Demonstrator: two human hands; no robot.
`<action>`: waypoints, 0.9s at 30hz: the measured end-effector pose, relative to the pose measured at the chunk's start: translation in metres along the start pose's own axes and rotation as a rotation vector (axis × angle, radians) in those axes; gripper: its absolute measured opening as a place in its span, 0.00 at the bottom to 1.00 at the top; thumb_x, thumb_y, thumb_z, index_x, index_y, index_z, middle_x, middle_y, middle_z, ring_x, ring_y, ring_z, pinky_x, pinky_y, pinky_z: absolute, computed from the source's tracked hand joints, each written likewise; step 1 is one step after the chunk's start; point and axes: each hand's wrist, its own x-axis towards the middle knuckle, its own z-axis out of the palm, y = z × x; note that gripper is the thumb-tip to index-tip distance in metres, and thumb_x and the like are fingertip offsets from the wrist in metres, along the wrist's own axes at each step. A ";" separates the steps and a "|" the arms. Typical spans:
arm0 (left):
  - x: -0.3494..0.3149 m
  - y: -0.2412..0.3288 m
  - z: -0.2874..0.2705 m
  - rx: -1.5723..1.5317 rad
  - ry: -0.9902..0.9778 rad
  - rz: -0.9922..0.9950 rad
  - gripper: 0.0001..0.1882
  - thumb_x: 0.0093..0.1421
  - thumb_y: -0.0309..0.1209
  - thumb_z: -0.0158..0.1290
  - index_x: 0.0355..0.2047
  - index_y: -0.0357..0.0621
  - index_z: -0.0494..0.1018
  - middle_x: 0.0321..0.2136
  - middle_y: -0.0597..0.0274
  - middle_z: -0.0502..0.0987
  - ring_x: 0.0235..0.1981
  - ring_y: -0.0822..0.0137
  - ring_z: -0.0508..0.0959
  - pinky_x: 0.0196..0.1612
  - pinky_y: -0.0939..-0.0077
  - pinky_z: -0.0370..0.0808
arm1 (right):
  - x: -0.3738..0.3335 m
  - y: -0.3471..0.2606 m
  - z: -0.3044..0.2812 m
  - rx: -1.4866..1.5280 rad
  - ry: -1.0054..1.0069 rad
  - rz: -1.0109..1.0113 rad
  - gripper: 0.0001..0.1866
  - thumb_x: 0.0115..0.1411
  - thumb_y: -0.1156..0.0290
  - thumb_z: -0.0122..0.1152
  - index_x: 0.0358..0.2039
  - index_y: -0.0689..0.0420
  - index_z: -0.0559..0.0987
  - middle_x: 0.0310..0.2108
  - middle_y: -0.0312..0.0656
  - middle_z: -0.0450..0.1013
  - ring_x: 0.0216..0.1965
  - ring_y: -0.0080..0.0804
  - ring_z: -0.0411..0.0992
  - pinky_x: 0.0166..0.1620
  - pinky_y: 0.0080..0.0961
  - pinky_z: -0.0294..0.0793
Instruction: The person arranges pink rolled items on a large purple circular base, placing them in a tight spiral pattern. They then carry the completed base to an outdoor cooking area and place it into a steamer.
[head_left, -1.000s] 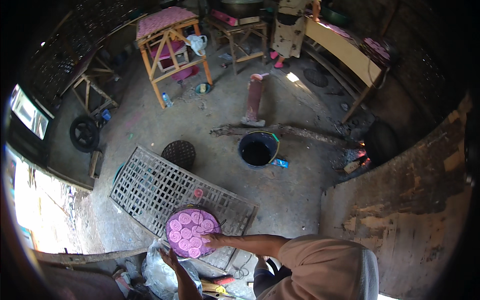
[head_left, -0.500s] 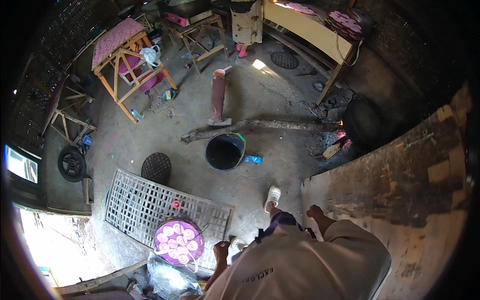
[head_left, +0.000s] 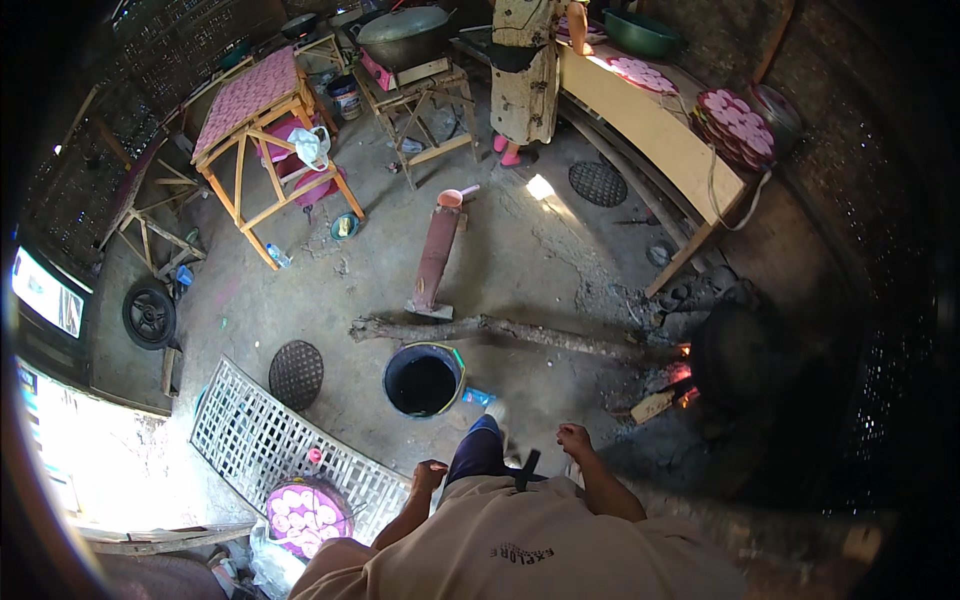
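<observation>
Low in the picture, my left hand (head_left: 430, 474) hangs beside my leg with its fingers curled in and no object showing in it. On the other side, my right hand (head_left: 574, 440) is held a little forward, loosely closed and touching nothing. Ahead of my feet stands a dark bucket (head_left: 458, 365) with dark liquid inside, apart from both hands. A blue packet (head_left: 478, 397) lies on the floor at its right side. To the left, nearest my left hand, is a woven slatted rack (head_left: 375, 487), with a round tray of pink and white rounds (head_left: 303, 517) at its near end.
Beyond the bucket, a long log (head_left: 570, 338) runs to a fire (head_left: 680, 372) under a blackened pot (head_left: 735, 350). A rusty-red cylinder (head_left: 437, 255) stands past it. A person (head_left: 524, 75) works at the long table (head_left: 655, 130). Wooden tables (head_left: 250, 95) stand far left.
I have stepped forward, so the bucket, log and fire now appear closer. My right hand has swung forward. The wooden board at right has mostly dropped out of view.
</observation>
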 end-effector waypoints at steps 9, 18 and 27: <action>0.176 0.052 0.059 0.864 0.044 0.167 0.18 0.47 0.51 0.62 0.21 0.50 0.82 0.26 0.55 0.82 0.32 0.60 0.83 0.38 0.65 0.78 | 0.087 -0.004 -0.124 -0.088 0.069 0.710 0.13 0.64 0.67 0.44 0.34 0.56 0.79 0.30 0.43 0.75 0.35 0.38 0.75 0.40 0.39 0.74; 0.255 0.335 -0.025 -0.115 0.117 0.212 0.12 0.51 0.39 0.57 0.31 0.47 0.82 0.30 0.53 0.82 0.32 0.60 0.83 0.36 0.69 0.78 | 0.240 -0.093 -0.198 -0.528 -0.186 0.357 0.08 0.57 0.70 0.55 0.33 0.58 0.78 0.26 0.45 0.75 0.23 0.39 0.74 0.25 0.41 0.72; 0.265 0.300 0.027 -0.214 0.495 -0.144 0.21 0.48 0.44 0.61 0.15 0.35 0.76 0.15 0.48 0.76 0.18 0.57 0.77 0.27 0.60 0.70 | 0.530 -0.317 -0.090 -0.921 -0.152 -0.079 0.18 0.53 0.61 0.58 0.41 0.58 0.80 0.39 0.52 0.78 0.43 0.51 0.75 0.49 0.39 0.72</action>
